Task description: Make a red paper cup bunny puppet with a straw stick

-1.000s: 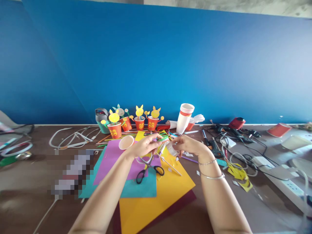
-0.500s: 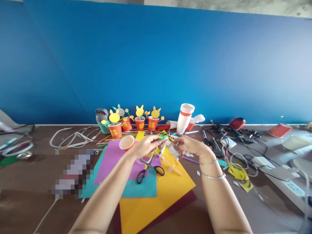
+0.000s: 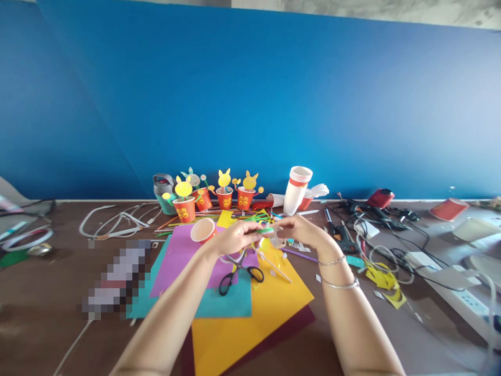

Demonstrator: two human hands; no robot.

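Observation:
My left hand [image 3: 238, 236] reaches in over the paper sheets and pinches a small flat green piece [image 3: 266, 230] between thumb and fingertips. Close beside it, my right hand [image 3: 299, 231] is closed with fingers bent down round a whitish, partly see-through roll that looks like tape [image 3: 278, 240]. The fingertips of both hands almost meet at the green piece. Below them lies a pair of scissors [image 3: 238, 271] with black handles, blades partly hidden by my left hand. A paper cup [image 3: 203, 230] stands tilted behind my left wrist.
Red cups with yellow animal-face cutouts [image 3: 225, 198] stand along the blue wall, near a tall stack of white cups [image 3: 296, 193]. Yellow [image 3: 270, 308], teal and purple sheets lie under my arms. To the right are a glue gun [image 3: 345, 237], cables and a power strip [image 3: 462, 295].
My right hand has shifted slightly left and up, bringing the roll nearer the green piece. My left hand has moved a little right, and the green piece now lies flatter.

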